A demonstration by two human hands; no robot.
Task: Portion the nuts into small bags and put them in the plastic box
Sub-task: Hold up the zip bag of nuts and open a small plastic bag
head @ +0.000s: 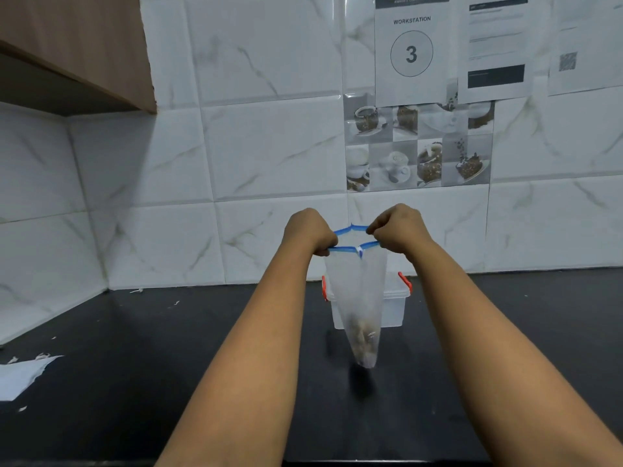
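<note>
**Both hands hold a zip bag of nuts open above the counter**

Head view: 2 bare arms reach forward over a black counter (135,382). The left hand (308,232) and the right hand (399,229) are raised side by side, each at one end of the blue zip strip of a clear small bag (357,291). The fingers of each hand are curled and pinch the bag's rim, pulling the mouth apart so that the 2 blue edges stand open between the hands. The bag hangs straight down from the hands and tapers to a point; a small heap of brown nuts (364,342) sits in its bottom tip. Whether the tip touches the counter cannot be told.

Behind the bag, on the counter near the tiled wall (236,146), stands a clear plastic box (392,301) with red-orange clips at both ends; the bag hides its middle. A torn white sheet of paper (20,375) lies at the counter's left edge, with small white scraps near it. On the wall hangs a sign (411,48) reading "WORKSTATION 3", with other printed sheets beside it. A wooden cabinet (67,45) fills the upper left corner.
</note>
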